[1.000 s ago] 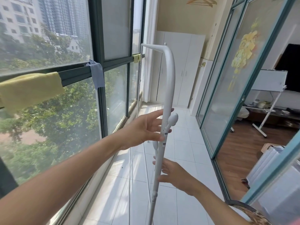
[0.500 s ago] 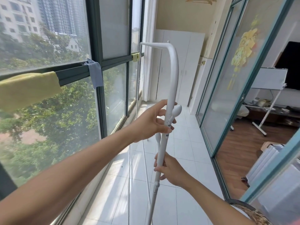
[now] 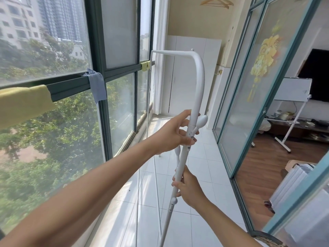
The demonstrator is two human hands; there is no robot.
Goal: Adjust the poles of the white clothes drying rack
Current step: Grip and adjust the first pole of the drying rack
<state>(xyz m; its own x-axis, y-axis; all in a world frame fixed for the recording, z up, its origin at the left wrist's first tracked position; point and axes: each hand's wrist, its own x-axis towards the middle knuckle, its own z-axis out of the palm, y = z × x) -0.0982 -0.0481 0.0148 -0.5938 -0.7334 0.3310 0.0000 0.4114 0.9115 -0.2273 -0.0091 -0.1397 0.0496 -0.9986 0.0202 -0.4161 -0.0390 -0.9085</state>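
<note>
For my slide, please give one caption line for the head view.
Both hands, left above right, grip the white rack pole beside the window.

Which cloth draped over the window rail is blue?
The middle cloth, hanging by the thick window post. The large near one and the small far one are both yellow.

A narrow tiled balcony floor [image 3: 204,175] is left open between the window wall [image 3: 99,104] and sliding glass door [image 3: 249,104] (a white cabinet [image 3: 188,77] closes the far end)
</note>
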